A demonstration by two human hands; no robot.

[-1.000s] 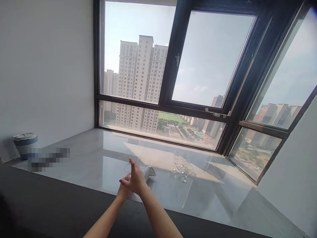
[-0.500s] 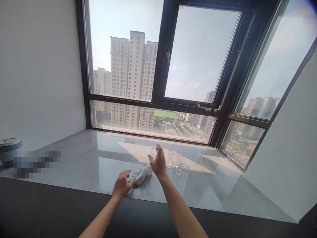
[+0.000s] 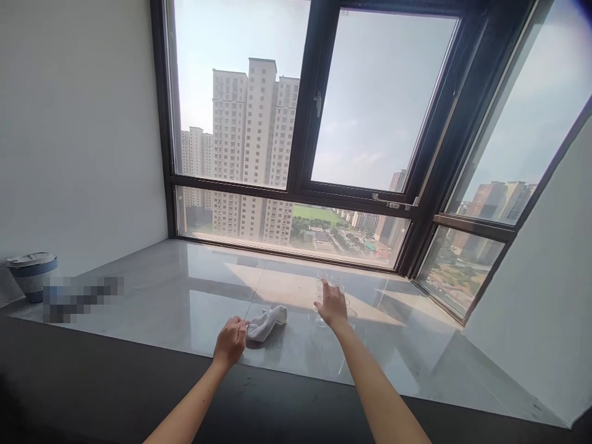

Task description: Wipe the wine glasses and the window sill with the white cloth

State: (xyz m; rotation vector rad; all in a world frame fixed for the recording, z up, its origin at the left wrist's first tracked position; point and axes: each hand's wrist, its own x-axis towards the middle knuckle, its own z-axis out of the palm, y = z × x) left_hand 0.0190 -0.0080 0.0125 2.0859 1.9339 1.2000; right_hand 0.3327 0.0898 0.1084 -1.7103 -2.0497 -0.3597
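1. Fingers (image 3: 238, 325) of the left hand (image 3: 230, 341) are curled and pinch the near end of the crumpled white cloth (image 3: 267, 322) on the glossy grey stone counter (image 3: 185, 296).
2. Cloth's long axis runs from the left hand up and to the right, far end pointing toward the glasses.
3. Right hand (image 3: 333, 306) is spread, fingers loose, gripping nothing clearly; it sits at the cluster of clear stemmed wine glasses (image 3: 324, 285), which lie just beyond and around its fingertips. Contact cannot be told.
4. Right hand is nearer the glasses; left hand is nearer the cloth. Cloth and glasses lie apart.
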